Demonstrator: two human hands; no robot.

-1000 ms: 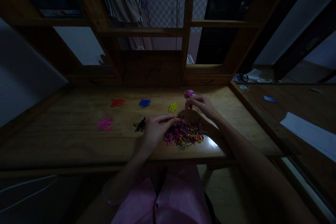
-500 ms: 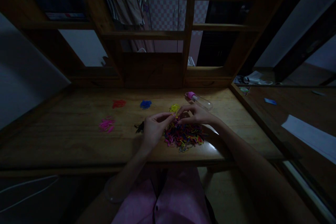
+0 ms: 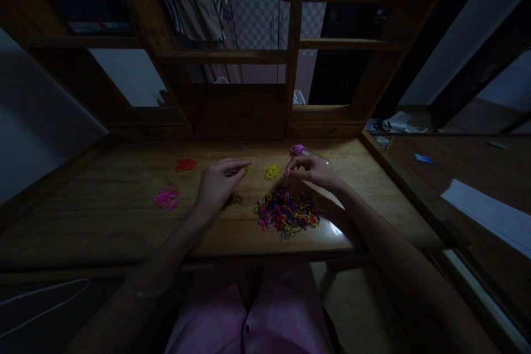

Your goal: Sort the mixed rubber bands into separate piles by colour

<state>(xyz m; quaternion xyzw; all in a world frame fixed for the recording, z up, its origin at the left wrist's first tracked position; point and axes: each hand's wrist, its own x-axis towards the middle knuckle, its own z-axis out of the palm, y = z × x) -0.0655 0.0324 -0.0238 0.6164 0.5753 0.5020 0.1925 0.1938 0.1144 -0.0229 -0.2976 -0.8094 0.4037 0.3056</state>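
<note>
- Now drawn away from the right hand (image 3: 314,170), the left hand (image 3: 218,183) pinches a thin yellow elastic band (image 3: 249,168), centre.
- The right grips a pink elastic band (image 3: 287,173) above the multicoloured elastic-band pile (image 3: 288,213), lower centre.

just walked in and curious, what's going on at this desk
At the wooden desk, a person's left hand pinches what looks like a yellowish band. The right hand pinches a pink band above a mixed pile of coloured rubber bands. Separate red bands, pink bands and yellow bands lie on the desk, with dark bands partly hidden by the left hand. A pink-capped bottle is partly behind the right hand.
</note>
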